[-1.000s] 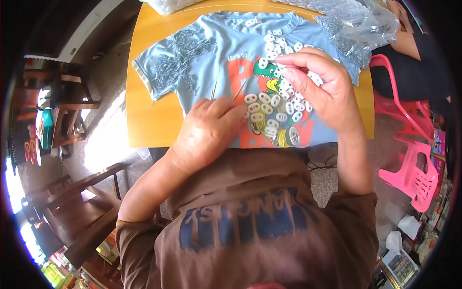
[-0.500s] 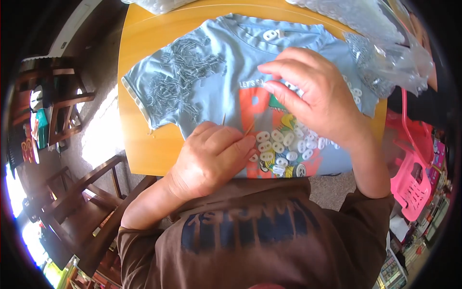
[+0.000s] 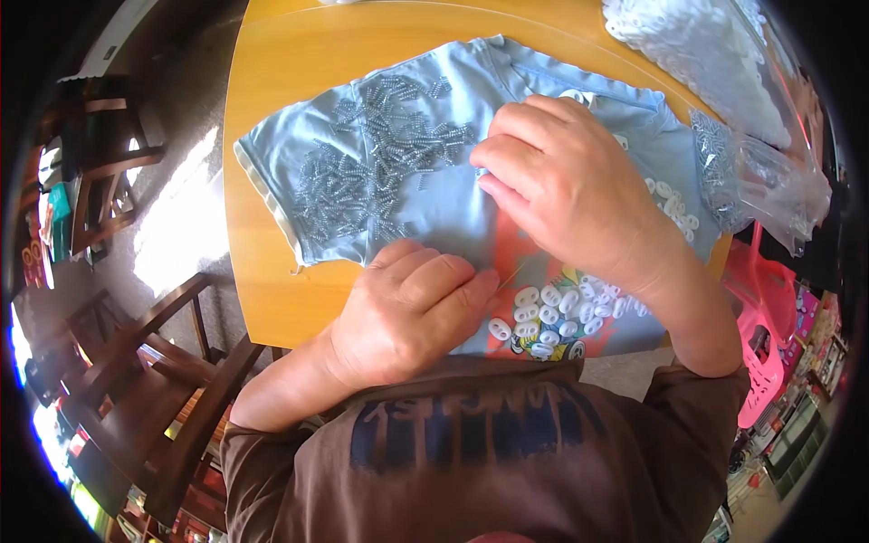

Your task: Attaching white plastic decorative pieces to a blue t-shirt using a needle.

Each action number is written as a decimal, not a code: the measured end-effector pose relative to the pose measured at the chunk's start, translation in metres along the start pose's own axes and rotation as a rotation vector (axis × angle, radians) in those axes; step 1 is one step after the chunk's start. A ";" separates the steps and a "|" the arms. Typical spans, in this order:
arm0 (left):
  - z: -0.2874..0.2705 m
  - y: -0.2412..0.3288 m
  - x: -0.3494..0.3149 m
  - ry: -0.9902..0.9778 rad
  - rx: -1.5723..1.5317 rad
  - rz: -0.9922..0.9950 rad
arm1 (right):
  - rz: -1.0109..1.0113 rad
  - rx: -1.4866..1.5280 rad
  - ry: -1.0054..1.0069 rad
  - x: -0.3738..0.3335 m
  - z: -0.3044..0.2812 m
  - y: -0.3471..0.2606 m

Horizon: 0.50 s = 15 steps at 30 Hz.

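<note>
My left hand (image 3: 407, 308) is closed near the table's front edge, and a thin golden-brown strand (image 3: 516, 275) sticks out past its thumb. Its grip on the strand is hidden under the fingers. My right hand (image 3: 566, 181) is raised over the light blue T-shirt (image 3: 462, 74), thumb and forefinger pinched together; a tiny pale bit shows at the tips, too small to name. Left of it, many small metal springs (image 3: 348, 190) lie heaped on the shirt's sleeve. White oval pieces with two holes (image 3: 548, 314) are scattered on the shirt's printed front, below my right hand.
On the right of the wooden table (image 3: 299, 54) lie a clear bag of white pieces (image 3: 701, 68) and a smaller bag of springs (image 3: 715, 163). A pink plastic basket (image 3: 760, 357) is at the right. A dark wooden chair (image 3: 172, 389) stands on the left.
My right hand's thumb and forefinger have come together from being apart. The whole view has shifted, so the table and shirt appear lower and further right.
</note>
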<state>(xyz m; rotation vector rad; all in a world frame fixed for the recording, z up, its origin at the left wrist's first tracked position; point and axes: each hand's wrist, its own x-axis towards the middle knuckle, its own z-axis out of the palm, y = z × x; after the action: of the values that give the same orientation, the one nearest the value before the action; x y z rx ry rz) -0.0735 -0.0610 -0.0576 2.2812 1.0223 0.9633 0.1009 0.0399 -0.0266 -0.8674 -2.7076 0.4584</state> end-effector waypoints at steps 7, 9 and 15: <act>0.001 -0.003 -0.001 -0.002 -0.028 -0.007 | -0.007 0.043 -0.102 0.011 -0.002 0.005; 0.002 -0.004 -0.002 0.004 -0.010 0.002 | -0.034 0.055 -0.097 0.015 -0.002 0.006; 0.001 -0.003 0.002 0.017 -0.026 -0.005 | -0.027 0.077 -0.081 0.014 -0.001 0.009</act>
<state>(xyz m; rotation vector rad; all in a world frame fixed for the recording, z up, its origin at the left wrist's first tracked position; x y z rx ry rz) -0.0731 -0.0573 -0.0590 2.2521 1.0164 0.9893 0.0946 0.0555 -0.0272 -0.8076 -2.7511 0.6003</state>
